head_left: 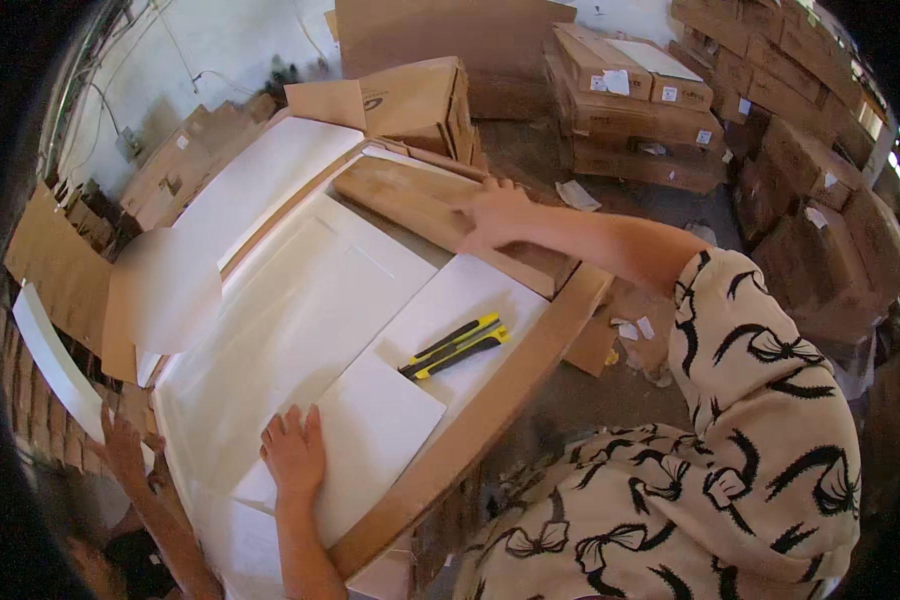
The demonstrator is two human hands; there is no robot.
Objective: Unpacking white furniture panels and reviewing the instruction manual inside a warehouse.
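Observation:
My left hand lies flat, fingers a little apart, on a small white panel in an open cardboard carton. At the carton's far right end, my right hand grips a long brown cardboard piece, its fingers over the far edge. A large white panel fills much of the carton. Between my hands, two yellow-and-black utility knives lie side by side on another white panel.
At the left, a co-worker's hand touches a white strip. A closed cardboard box stands behind the carton. Stacked flat boxes and more piled cartons stand at the right. Scraps litter the floor.

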